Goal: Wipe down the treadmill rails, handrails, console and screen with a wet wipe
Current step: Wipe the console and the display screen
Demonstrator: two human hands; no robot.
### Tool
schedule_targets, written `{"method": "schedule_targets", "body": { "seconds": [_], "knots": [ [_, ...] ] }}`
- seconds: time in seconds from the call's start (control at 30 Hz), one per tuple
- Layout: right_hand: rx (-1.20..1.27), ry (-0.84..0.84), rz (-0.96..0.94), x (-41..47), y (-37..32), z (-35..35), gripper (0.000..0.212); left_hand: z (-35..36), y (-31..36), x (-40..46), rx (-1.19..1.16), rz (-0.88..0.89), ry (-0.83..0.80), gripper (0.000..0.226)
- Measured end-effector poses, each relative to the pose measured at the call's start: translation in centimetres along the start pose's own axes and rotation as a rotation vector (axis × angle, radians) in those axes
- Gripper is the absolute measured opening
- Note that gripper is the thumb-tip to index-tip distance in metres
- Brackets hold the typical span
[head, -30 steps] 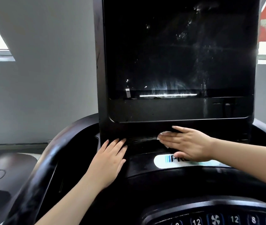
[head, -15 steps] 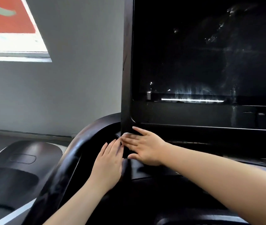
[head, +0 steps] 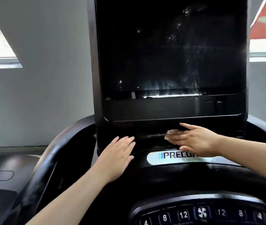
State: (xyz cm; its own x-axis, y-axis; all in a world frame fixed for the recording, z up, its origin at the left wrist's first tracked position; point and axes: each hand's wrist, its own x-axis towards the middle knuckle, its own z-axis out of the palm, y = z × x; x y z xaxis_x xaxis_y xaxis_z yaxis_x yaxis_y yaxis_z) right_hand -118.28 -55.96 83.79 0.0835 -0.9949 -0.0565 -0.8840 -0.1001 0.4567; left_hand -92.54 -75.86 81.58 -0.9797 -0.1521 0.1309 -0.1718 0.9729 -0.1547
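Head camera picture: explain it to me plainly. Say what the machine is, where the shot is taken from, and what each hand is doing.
The shot comes from a camera worn on a person's head, looking forward and down at their own hands. The machine is a treadmill: the tall dark panel is its screen, streaked and spotted, and below it sits the console with a logo plate and numbered buttons. The left hand lies flat on the console, holding nothing. The right hand presses a white wipe with straight fingers against the ledge under the screen.
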Motion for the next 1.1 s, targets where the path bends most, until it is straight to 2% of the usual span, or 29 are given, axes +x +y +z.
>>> {"method": "schedule_targets", "body": {
  "seconds": [0.13, 0.33, 0.4, 0.5, 0.6, 0.73, 0.83, 0.93, 1.1],
  "knots": [
    [-0.016, 0.026, -0.029, -0.6, 0.4, 0.6, 0.059, -0.3, 1.0, 2.0, 0.082, 0.11, -0.119, 0.054],
    [-0.272, 0.089, -0.425, 4.8, 2.2, -1.3, 0.06, -1.5, 1.7, 4.0, 0.184, 0.186, -0.134, 0.053],
    [-0.249, 0.092, -0.46, 5.4, 2.5, -1.4, 0.059, -2.2, 2.0, 4.5, 0.224, 0.213, -0.149, 0.055],
    [-0.136, 0.104, -0.404, 4.0, 2.0, -0.9, 0.055, -2.3, 2.6, 5.1, 0.258, 0.274, -0.102, 0.043],
    [-0.097, 0.103, -0.276, 0.3, 2.7, 0.7, 0.054, -3.0, 3.9, 5.7, 0.253, 0.261, -0.127, 0.056],
    [-0.029, 0.082, -0.039, -6.5, 4.8, 3.3, 0.058, -3.0, 5.5, 6.4, 0.293, 0.278, -0.24, 0.054],
    [-0.002, 0.055, 0.098, -9.2, 5.3, 4.3, 0.058, -3.2, 6.3, 7.0, 0.276, 0.27, -0.252, 0.054],
    [-0.038, 0.039, 0.123, -8.1, 4.3, 4.3, 0.061, -3.5, 7.3, 7.7, 0.254, 0.264, -0.263, 0.054],
    [0.036, 0.005, 0.12, -4.1, 1.1, 4.0, 0.064, -4.4, 9.7, 9.6, 0.187, 0.275, -0.249, 0.057]
  ]
}}
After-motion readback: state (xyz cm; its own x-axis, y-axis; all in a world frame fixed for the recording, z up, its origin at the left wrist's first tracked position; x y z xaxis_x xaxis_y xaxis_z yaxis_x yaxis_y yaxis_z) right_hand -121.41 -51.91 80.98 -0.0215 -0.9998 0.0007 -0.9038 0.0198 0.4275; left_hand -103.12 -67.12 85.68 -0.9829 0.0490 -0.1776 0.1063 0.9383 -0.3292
